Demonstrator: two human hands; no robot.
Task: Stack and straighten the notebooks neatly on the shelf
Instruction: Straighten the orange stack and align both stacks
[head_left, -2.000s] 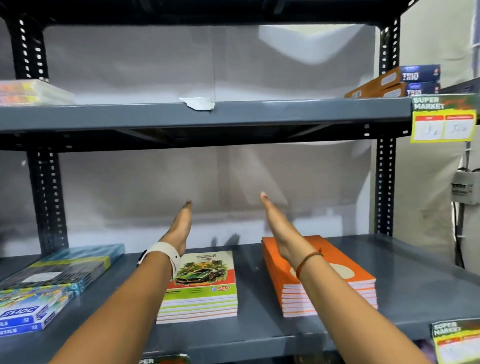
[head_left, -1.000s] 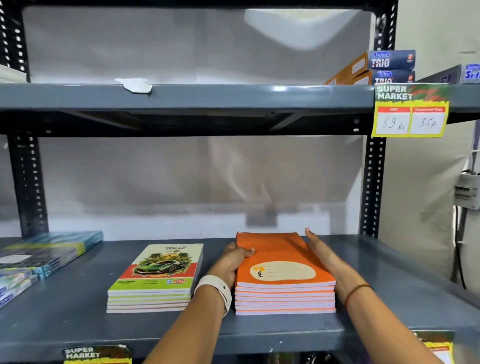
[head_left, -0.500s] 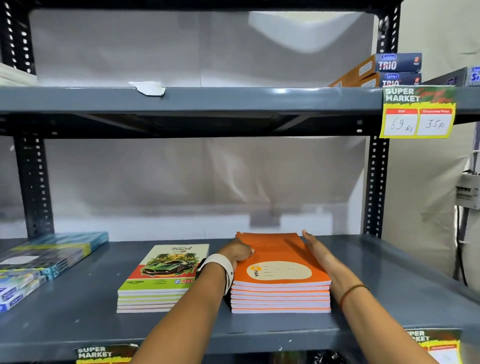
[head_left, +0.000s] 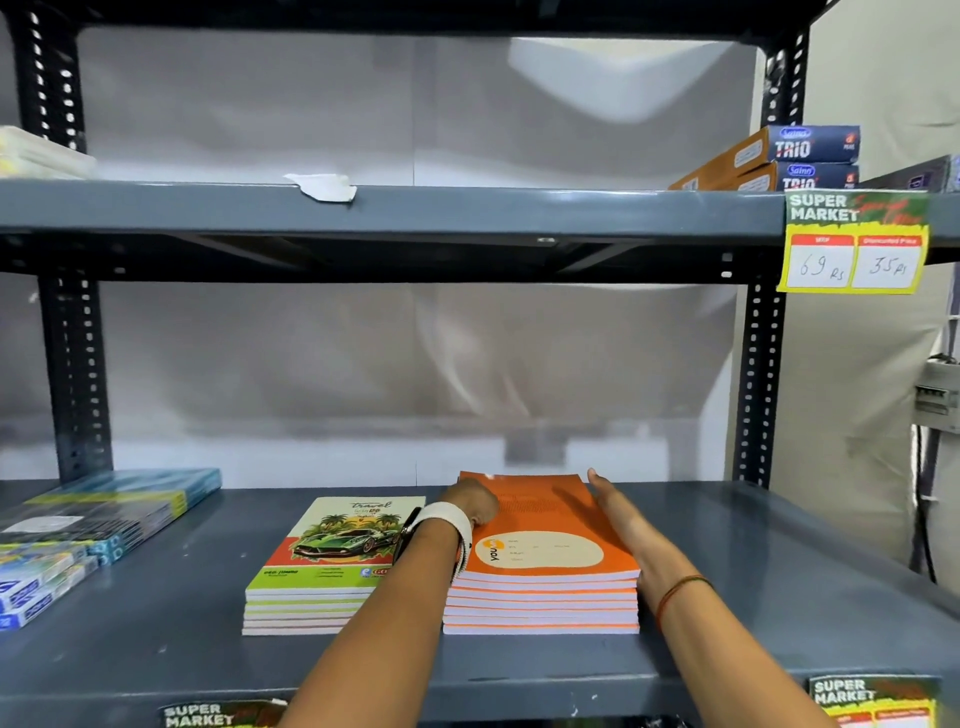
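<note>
A stack of orange notebooks (head_left: 545, 587) lies on the grey shelf (head_left: 182, 623), right of centre, its edges lined up. My left hand (head_left: 475, 501) is curled against the stack's far left edge, a white watch band on the wrist. My right hand (head_left: 618, 519) lies flat with fingers straight along the stack's right side. Both hands press the stack from either side. A second stack with green car covers (head_left: 324, 566) sits just left of the orange one, touched by neither hand.
Blue and green packs (head_left: 111, 512) and blue boxes (head_left: 36, 587) lie at the shelf's left end. The upper shelf holds Trio boxes (head_left: 779, 158) at right and a torn paper scrap (head_left: 324, 187). A yellow price tag (head_left: 854, 244) hangs from its edge. Black uprights flank the bay.
Both hands dropped from raised in the air onto the orange stack's sides. The stack, slanted two seconds ago, now sits square. Over the last half second the hands barely moved.
</note>
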